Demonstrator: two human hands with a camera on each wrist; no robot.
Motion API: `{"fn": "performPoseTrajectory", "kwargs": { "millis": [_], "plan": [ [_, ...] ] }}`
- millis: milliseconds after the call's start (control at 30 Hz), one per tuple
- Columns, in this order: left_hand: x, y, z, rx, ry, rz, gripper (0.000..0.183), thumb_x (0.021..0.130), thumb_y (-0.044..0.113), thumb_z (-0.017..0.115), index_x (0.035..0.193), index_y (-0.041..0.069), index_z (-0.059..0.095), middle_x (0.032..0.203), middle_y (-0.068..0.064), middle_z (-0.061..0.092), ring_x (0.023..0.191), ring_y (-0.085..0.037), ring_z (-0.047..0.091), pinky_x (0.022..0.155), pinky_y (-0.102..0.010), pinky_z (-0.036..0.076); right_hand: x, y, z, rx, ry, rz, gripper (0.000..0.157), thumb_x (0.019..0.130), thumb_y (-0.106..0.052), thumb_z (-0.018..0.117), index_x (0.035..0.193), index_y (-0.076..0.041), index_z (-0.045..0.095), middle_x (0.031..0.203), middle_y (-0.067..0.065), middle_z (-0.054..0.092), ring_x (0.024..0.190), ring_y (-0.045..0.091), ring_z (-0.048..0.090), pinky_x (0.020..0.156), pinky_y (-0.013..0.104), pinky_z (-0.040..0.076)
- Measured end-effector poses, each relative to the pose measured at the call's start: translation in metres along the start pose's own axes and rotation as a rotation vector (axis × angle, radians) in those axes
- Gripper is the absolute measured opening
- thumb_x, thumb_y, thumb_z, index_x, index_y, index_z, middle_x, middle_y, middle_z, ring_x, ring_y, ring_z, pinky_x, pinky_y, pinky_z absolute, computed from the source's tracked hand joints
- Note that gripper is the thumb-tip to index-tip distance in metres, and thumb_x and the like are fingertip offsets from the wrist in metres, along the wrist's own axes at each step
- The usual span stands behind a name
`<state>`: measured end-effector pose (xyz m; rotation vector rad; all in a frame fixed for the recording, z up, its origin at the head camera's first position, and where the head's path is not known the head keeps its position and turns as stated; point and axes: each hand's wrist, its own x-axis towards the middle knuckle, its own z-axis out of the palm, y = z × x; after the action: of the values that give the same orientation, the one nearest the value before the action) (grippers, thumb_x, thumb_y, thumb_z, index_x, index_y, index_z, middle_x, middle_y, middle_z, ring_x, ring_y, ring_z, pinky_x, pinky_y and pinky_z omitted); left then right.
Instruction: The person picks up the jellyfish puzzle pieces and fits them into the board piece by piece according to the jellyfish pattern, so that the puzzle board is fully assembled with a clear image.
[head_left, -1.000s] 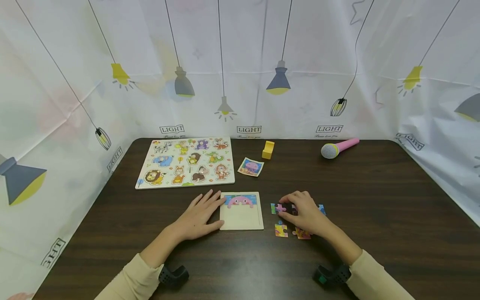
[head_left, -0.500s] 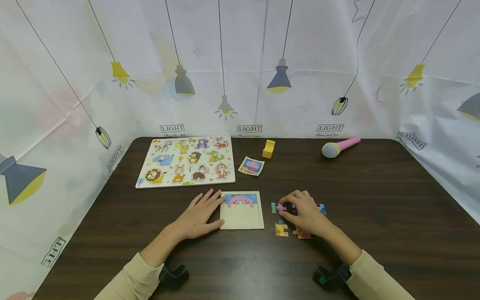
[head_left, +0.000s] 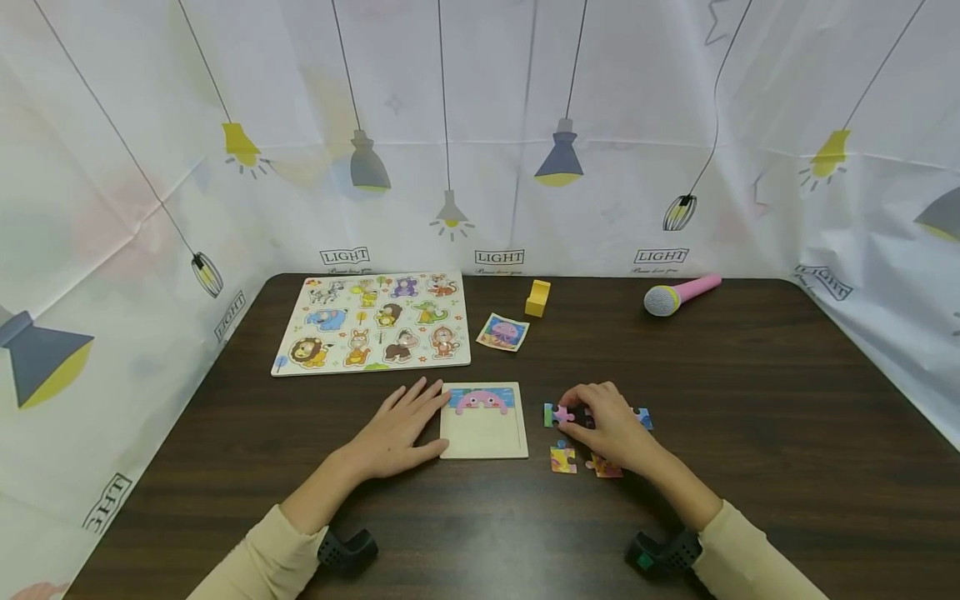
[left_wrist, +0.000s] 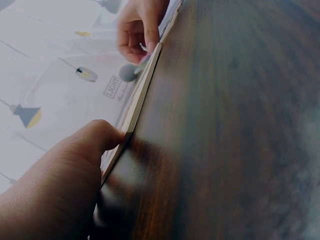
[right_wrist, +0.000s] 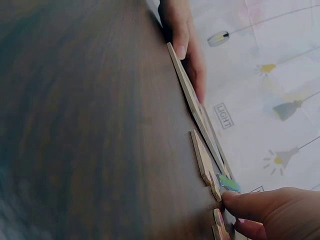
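My left hand [head_left: 396,432] lies with spread fingers at the left edge of a square wooden puzzle tray [head_left: 482,439], thumb and fingertips on its rim. Across the tray's top, fitted pieces form a pink octopus-like head with eyes on blue. To the right, my right hand [head_left: 611,423] pinches a pink-and-green jigsaw piece [head_left: 558,415] between thumb and fingers. In the right wrist view this jigsaw piece [right_wrist: 229,183] stands tilted at the thumb tip. Loose around that hand lie a yellow piece [head_left: 563,459], an orange piece [head_left: 607,468] and a partly covered blue piece [head_left: 643,417].
Behind the tray are a large animal puzzle board [head_left: 375,325], a small picture card [head_left: 502,332] and a yellow block [head_left: 536,298]. A pink toy microphone [head_left: 686,293] lies at the back right. A printed cloth [head_left: 480,108] hangs behind the dark wooden table [head_left: 495,533].
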<state>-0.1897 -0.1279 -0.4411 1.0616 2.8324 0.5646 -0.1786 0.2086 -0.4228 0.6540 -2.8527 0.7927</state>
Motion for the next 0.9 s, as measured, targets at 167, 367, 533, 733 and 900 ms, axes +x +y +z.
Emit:
{"fn": "performPoseTrajectory", "kwargs": {
  "millis": [167,367,533,733,900],
  "plan": [
    [0.0,0.0,0.0,-0.003,-0.005,-0.004,0.071,0.092,0.054,0.04,0.147,0.014,0.021,0.152,-0.006,0.014,0.139,-0.025,0.006,0.109,-0.045,0.004,0.001,-0.001,0.002,0.02,0.009,-0.012,0.02,0.08,-0.014,0.072,0.096,-0.012,0.06,0.087,-0.006,0.061,0.085,0.017,0.05,0.074,0.037,0.04],
    [0.0,0.001,-0.001,0.008,0.002,0.002,0.072,0.092,0.053,0.041,0.147,0.011,0.022,0.152,-0.007,0.016,0.139,-0.026,0.008,0.108,-0.046,0.006,0.002,-0.002,0.003,0.05,0.025,-0.029,0.019,0.082,-0.01,0.069,0.098,-0.011,0.059,0.082,-0.008,0.061,0.082,0.015,0.055,0.074,0.037,0.046],
    [0.0,0.001,-0.001,0.011,-0.002,-0.002,0.072,0.092,0.054,0.039,0.147,0.012,0.021,0.152,-0.007,0.015,0.139,-0.025,0.007,0.109,-0.045,0.005,0.003,-0.005,0.002,0.051,0.013,-0.023,0.02,0.084,-0.011,0.067,0.103,-0.009,0.06,0.08,-0.008,0.06,0.08,0.015,0.054,0.072,0.037,0.044],
    [-0.001,0.0,0.0,0.013,-0.001,-0.006,0.072,0.092,0.054,0.039,0.147,0.013,0.021,0.152,-0.007,0.015,0.139,-0.025,0.007,0.109,-0.045,0.005,0.005,-0.008,0.002,0.052,-0.001,-0.014,0.017,0.085,-0.01,0.065,0.102,-0.01,0.062,0.079,-0.008,0.058,0.077,0.013,0.051,0.068,0.033,0.043],
    [0.0,-0.001,0.001,0.02,-0.007,-0.007,0.071,0.092,0.055,0.038,0.147,0.013,0.02,0.152,-0.005,0.014,0.139,-0.024,0.006,0.109,-0.044,0.004,0.007,-0.012,0.001,0.081,-0.015,0.008,0.016,0.086,-0.011,0.064,0.102,-0.011,0.062,0.081,-0.006,0.058,0.078,0.014,0.051,0.068,0.034,0.044]
  ]
}}
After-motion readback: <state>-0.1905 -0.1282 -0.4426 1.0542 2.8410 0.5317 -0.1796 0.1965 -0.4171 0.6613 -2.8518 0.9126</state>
